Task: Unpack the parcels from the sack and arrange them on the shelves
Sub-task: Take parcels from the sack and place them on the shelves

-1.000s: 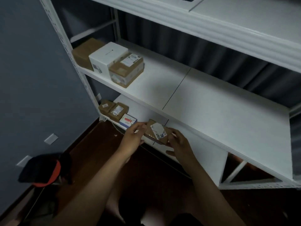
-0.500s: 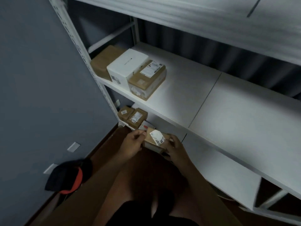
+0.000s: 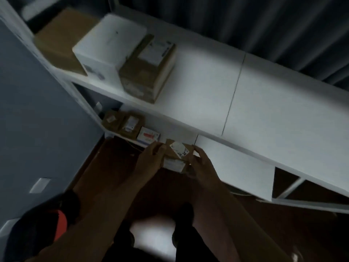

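A small brown parcel [image 3: 177,156] with a white label sits at the front edge of the bottom shelf [image 3: 236,163], held from both sides. My left hand [image 3: 150,160] grips its left side and my right hand [image 3: 201,162] grips its right side. Left of it on the same shelf lie a white box with red print [image 3: 148,136] and two small brown parcels [image 3: 122,121]. The middle shelf [image 3: 207,87] carries a brown box [image 3: 60,38], a white box [image 3: 107,46] and a labelled brown box [image 3: 149,69]. The dark sack [image 3: 37,225] with an orange patch lies on the floor at lower left.
A grey wall [image 3: 37,120] rises on the left beside the white shelf upright [image 3: 62,78]. Dark curtains [image 3: 245,21] hang behind the shelves. The floor [image 3: 105,167] is dark brown wood. My legs are below the hands.
The camera has tilted down and moved closer to the shelves. Both hands have kept hold of the small parcel, which now sits further in at the bottom shelf's front edge.
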